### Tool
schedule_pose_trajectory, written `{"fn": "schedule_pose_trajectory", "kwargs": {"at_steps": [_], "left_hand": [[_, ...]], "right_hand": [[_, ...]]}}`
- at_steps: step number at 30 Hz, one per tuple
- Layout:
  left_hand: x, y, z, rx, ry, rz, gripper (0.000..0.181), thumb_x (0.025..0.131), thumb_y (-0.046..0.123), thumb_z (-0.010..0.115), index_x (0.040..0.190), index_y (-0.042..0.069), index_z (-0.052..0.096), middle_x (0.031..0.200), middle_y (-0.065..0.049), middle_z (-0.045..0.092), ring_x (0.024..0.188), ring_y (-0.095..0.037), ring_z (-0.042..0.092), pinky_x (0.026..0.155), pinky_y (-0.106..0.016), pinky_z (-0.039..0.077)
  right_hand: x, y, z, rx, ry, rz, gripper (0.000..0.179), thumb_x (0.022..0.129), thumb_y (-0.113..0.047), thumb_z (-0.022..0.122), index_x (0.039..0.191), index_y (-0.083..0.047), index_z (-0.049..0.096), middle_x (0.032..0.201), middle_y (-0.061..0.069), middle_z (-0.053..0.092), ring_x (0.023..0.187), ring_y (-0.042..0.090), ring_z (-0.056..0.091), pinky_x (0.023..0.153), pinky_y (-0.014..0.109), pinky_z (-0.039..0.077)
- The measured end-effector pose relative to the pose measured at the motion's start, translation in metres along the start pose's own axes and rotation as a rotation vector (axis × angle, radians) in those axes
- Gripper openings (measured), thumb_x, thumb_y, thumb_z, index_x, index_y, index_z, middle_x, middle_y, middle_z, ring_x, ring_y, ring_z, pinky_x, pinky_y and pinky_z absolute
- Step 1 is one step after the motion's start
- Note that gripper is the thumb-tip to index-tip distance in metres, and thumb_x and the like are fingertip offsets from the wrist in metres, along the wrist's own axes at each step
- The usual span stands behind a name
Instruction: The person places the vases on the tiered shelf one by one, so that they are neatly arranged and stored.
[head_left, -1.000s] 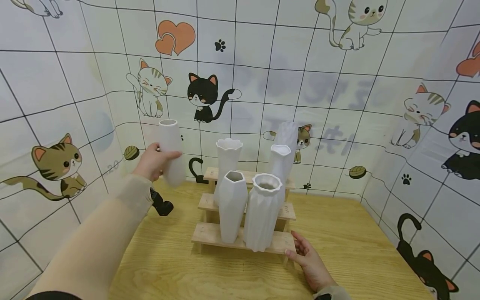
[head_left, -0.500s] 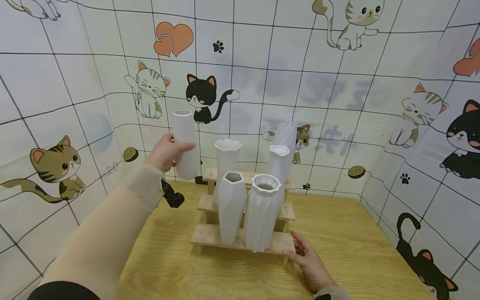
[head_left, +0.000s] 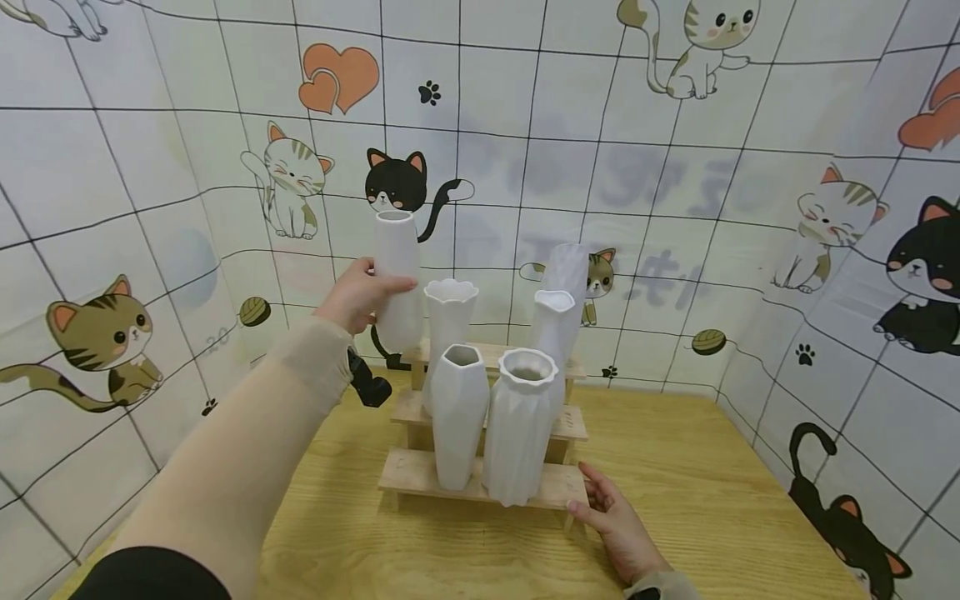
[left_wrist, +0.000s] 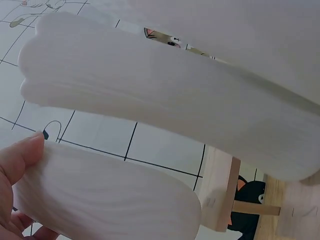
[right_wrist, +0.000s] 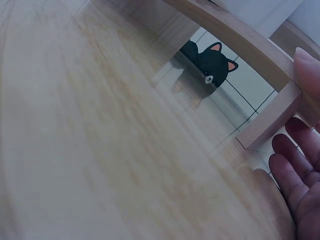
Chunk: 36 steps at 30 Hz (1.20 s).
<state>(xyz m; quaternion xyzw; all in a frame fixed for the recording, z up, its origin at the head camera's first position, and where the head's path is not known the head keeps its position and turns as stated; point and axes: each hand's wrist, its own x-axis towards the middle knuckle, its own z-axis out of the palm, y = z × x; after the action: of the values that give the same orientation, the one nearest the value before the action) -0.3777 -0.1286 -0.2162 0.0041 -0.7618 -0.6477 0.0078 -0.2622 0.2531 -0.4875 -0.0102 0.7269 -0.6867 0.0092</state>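
Observation:
My left hand (head_left: 351, 298) grips a smooth white cylindrical vase (head_left: 397, 258) in the air, at the back left of a three-step wooden stand (head_left: 408, 473). In the left wrist view the held vase (left_wrist: 110, 192) hangs near a scalloped-rim vase (left_wrist: 125, 85), with a gap between them. On the lowest step stand a faceted vase (head_left: 457, 425) and a ribbed vase (head_left: 517, 442). Behind them are the scalloped vase on the left, a wavy-rim vase (head_left: 553, 333) and a tall textured vase (head_left: 567, 268). My right hand (head_left: 621, 529) holds the lowest step's right end, thumb at its edge, fingers by the leg (right_wrist: 270, 117).
The stand rests on a wood-grain table (head_left: 675, 467). White sheeting (head_left: 495, 83) printed with cats and grid lines encloses the table at the back and sides. A black wrist-worn device (head_left: 369, 385) juts out below the left hand.
My left hand has carried the cylindrical vase up and to the right, towards the top step's left end. My right hand stays at the stand's lower right corner.

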Motion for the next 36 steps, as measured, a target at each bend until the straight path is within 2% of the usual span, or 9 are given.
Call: {"fn": "schedule_pose_trajectory", "kwargs": {"at_steps": [7,18,27,36], "left_hand": [[0.006,0.003,0.013,0.003,-0.006,0.009,0.082,0.083,0.025,0.077,0.146,0.012,0.025,0.142,-0.012,0.039,0.128,-0.033,0.041,0.102,-0.058,0.035],[0.016,-0.003,0.029,0.021,-0.012,0.010,0.075,0.090,0.023,0.068,0.149,0.012,0.023,0.144,-0.014,0.037,0.128,-0.036,0.040,0.100,-0.058,0.036],[0.022,-0.007,0.035,0.017,-0.035,0.009,0.076,0.091,0.023,0.067,0.151,0.012,0.021,0.147,-0.013,0.034,0.130,-0.036,0.038,0.102,-0.060,0.033],[0.028,-0.009,0.041,-0.005,-0.050,0.002,0.068,0.094,0.018,0.061,0.150,0.011,0.022,0.148,-0.015,0.032,0.131,-0.037,0.036,0.101,-0.063,0.031]], "right_hand": [[0.000,0.000,0.000,-0.006,0.007,0.004,0.071,0.088,-0.006,0.069,0.148,-0.005,0.033,0.124,0.015,0.055,0.106,0.022,0.051,0.087,0.029,0.042],[0.001,0.002,-0.001,-0.006,-0.003,0.001,0.071,0.087,-0.008,0.070,0.148,-0.005,0.033,0.122,0.014,0.056,0.106,0.021,0.051,0.087,0.028,0.042],[0.001,0.002,-0.001,0.007,-0.002,0.003,0.073,0.087,-0.007,0.071,0.148,-0.003,0.032,0.123,0.014,0.055,0.105,0.021,0.051,0.086,0.028,0.042],[0.001,0.002,-0.002,0.009,0.000,0.004,0.071,0.088,-0.006,0.069,0.148,-0.003,0.032,0.125,0.016,0.054,0.107,0.021,0.051,0.087,0.029,0.042]]}}
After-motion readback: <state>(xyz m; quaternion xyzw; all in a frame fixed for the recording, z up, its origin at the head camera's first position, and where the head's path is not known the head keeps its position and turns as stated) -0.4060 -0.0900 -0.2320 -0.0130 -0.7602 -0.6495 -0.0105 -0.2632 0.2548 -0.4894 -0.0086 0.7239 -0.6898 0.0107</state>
